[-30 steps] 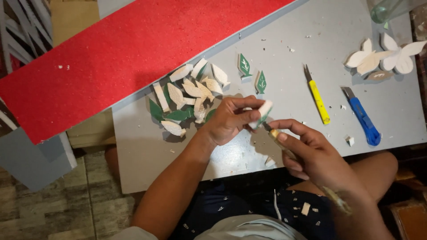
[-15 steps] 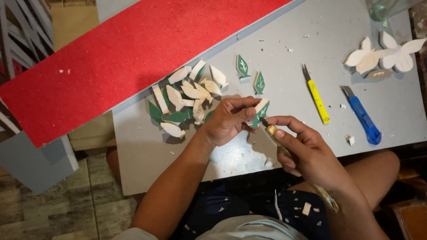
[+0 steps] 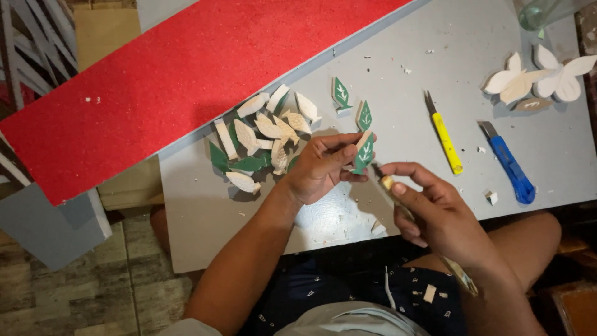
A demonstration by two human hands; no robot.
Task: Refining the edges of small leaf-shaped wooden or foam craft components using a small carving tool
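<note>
While the left hand (image 3: 320, 169) pinches a green leaf cutout (image 3: 364, 152) upright at its fingertips, face exposed for trimming, the right hand (image 3: 429, 208) closes around a slim knife (image 3: 390, 190), tip just beside the leaf's lower edge.

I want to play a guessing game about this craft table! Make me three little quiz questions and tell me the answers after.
1. True or false: the left hand holds a green leaf piece.
2. Which cutter lies closer to the white flower shapes: A) the yellow cutter or B) the blue cutter?
3. Fill in: the pile of leaf pieces lies just below the long ____ sheet.

Key: 1. True; the right hand brings a thin tool up to it. 2. B. 3. red.
</note>
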